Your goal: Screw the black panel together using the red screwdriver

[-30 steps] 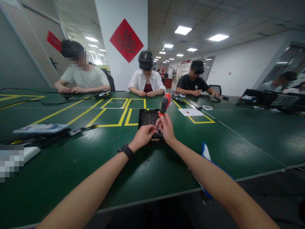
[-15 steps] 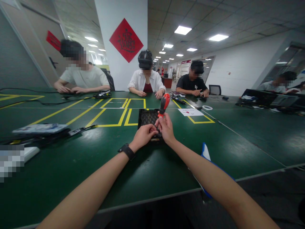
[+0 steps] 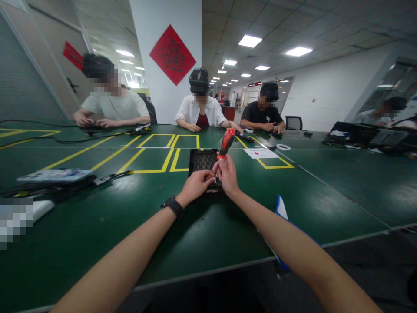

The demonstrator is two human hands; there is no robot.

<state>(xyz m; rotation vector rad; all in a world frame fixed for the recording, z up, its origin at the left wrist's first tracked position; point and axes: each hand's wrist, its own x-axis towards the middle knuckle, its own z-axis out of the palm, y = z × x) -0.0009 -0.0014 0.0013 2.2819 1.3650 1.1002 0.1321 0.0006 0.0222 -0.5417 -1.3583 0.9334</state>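
Observation:
My right hand (image 3: 229, 176) is closed on a red and black screwdriver (image 3: 226, 143), its handle pointing up and tilted slightly right. The lower shaft goes down between my fingers over an open black case (image 3: 203, 160) with a patterned inside. At the case's near part, my left hand (image 3: 198, 184) has thumb and finger pinched together close to the screwdriver's tip. Whatever lies between those fingertips is too small to make out. A dark watch sits on my left wrist.
On the left lie a flat box (image 3: 55, 175) and dark cables (image 3: 112, 177). Yellow tape marks the green table (image 3: 130, 243). A white paper (image 3: 260, 153) and a white ring (image 3: 283, 147) are at right. A blue-edged white item (image 3: 282, 208) lies by my right forearm. Several people sit opposite.
The screwdriver's handle has tipped slightly to the right. My hands stay in nearly the same place. Across the table, the person in white has reached a hand toward the right.

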